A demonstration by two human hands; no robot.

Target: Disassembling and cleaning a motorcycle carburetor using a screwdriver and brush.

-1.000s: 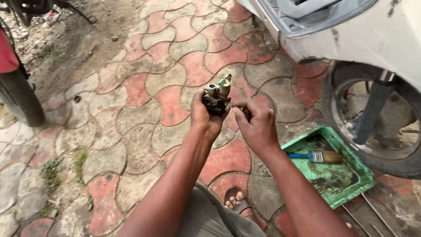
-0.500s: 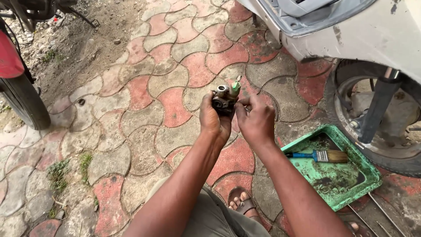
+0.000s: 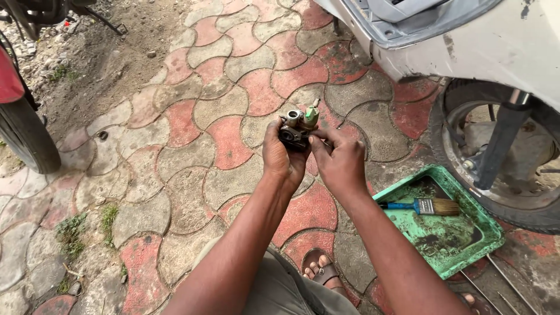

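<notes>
Carburettor-like metal part (image 3: 296,127), small, grimy, with a round silver cap and a pale green fitting on top, sits raised in front of the person, above the red and grey paving stones (image 3: 186,116); it is clear of the ground, carried wholly by the two hands. Left hand (image 3: 281,158) is wrapped around its lower body from below and from the person's left, fingers closed on it; right hand (image 3: 340,162) comes in from the right, its fingertips (image 3: 315,140) pinched together on the part's near right side, just under the green fitting. Both hands touch the part, so neither is farther off; the left bears it, the right works at its edge. Its long axis looks roughly upright, leaning slightly away, cap and fitting uppermost. To the right, well apart from the hands, lies a green tray (image 3: 484,230) smeared with dark residue, a blue-handled brush (image 3: 421,206) resting in it; beyond it stands a scooter wheel (image 3: 466,175) under pale bodywork; another tyre (image 3: 23,137) shows at far left.
</notes>
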